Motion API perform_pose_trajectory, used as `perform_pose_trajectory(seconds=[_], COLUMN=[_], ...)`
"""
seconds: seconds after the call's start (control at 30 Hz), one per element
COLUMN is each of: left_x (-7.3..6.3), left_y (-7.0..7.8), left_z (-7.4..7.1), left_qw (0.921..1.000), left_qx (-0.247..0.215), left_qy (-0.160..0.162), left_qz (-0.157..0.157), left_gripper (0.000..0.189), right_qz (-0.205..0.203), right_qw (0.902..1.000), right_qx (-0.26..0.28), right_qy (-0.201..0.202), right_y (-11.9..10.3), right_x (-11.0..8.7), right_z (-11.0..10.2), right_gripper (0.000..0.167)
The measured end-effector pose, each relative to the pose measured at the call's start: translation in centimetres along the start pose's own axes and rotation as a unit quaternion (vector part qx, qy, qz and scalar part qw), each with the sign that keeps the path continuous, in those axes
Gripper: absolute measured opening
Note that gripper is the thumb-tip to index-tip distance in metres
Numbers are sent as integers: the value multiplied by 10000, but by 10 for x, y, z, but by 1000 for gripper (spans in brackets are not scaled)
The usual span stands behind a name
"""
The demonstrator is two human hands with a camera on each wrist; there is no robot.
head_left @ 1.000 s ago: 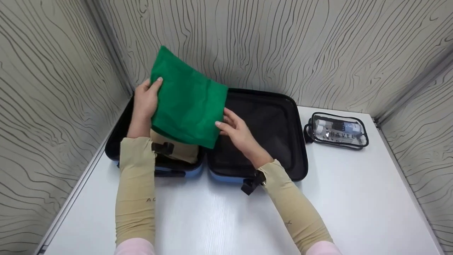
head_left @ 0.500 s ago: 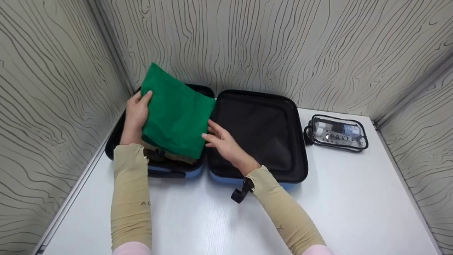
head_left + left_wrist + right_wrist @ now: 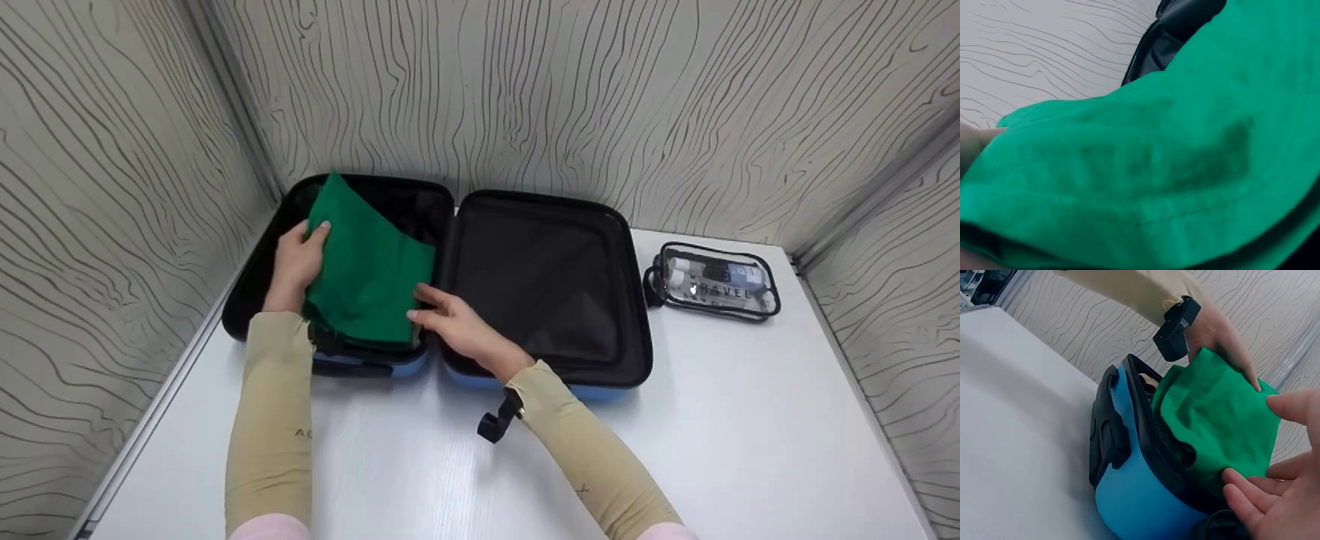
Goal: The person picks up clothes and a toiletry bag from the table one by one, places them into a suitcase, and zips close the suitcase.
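Observation:
A green folded cloth (image 3: 367, 270) with a stitched edge lies tilted over the left half of the open suitcase (image 3: 416, 202). My left hand (image 3: 297, 259) grips its left edge, thumb on top and fingers underneath. At the opposite edge is my right hand (image 3: 459, 324), its fingertips touching the cloth and its thumb spread apart from the fingers in the right wrist view. Cloth fills most of the left wrist view. Some beige fabric (image 3: 1148, 381) shows inside the suitcase; the green cloth hides most of what lies below it.
The suitcase's other half (image 3: 540, 285), lined in black, lies open beside the left one. A clear travel pouch (image 3: 720, 281) with small bottles stands to the right on the white table (image 3: 750, 420). Patterned walls (image 3: 555, 90) close off the back and sides.
The green cloth has come down and slightly left, from above the suitcase into its left half. Both hands have moved along with it, and the beige fabric underneath is now mostly covered.

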State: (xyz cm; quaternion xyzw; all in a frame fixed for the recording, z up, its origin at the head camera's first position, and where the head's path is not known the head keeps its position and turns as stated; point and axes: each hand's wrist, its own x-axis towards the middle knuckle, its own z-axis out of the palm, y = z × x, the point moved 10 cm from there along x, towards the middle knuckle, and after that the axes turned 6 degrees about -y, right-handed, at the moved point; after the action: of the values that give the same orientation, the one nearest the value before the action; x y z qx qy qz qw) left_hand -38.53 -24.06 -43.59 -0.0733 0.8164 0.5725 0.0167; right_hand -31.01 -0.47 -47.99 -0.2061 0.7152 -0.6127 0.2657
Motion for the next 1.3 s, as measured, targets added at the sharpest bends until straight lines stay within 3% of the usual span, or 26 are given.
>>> perform_pose_trajectory(seconds=[0.2, 0.5, 0.63, 0.77, 0.93, 1.03, 1.17, 1.3], left_x=[0, -2, -4, -6, -10, -11, -12, -11], left_y=[-4, -23, -28, -38, -52, -59, -64, -62], left_z=[-2, -10, -16, -22, -19, -13, -9, -9], left_qw=[9999, 9985, 9960, 9866, 9682, 9616, 9592, 9574], left_qx=[123, 187, 613, 1236, 1922, 2106, 2156, 2331], left_qy=[-68, -181, -39, 105, -165, -449, -655, -505], left_qz=[-40, -477, -647, -1062, -1591, -1701, -1710, -1628], left_gripper=[47, 42, 45, 55, 64, 63, 62, 62], right_qz=[130, 55, -59, -167, -216, -250, -270, -273], right_qw=[9995, 9954, 9922, 9883, 9848, 9808, 9765, 9783], right_qx=[-246, -896, -1184, -1465, -1689, -1896, -2097, -2027], right_qy=[-168, -341, -398, -386, -352, -391, -428, -343], right_y=[2, 3, 1, 0, 0, 0, -1, -3], right_x=[-1, -3, -4, -4, -4, -4, -5, -6], right_z=[4, 12, 17, 19, 20, 22, 25, 23], right_gripper=[65, 59, 57, 55, 53, 52, 53, 51])
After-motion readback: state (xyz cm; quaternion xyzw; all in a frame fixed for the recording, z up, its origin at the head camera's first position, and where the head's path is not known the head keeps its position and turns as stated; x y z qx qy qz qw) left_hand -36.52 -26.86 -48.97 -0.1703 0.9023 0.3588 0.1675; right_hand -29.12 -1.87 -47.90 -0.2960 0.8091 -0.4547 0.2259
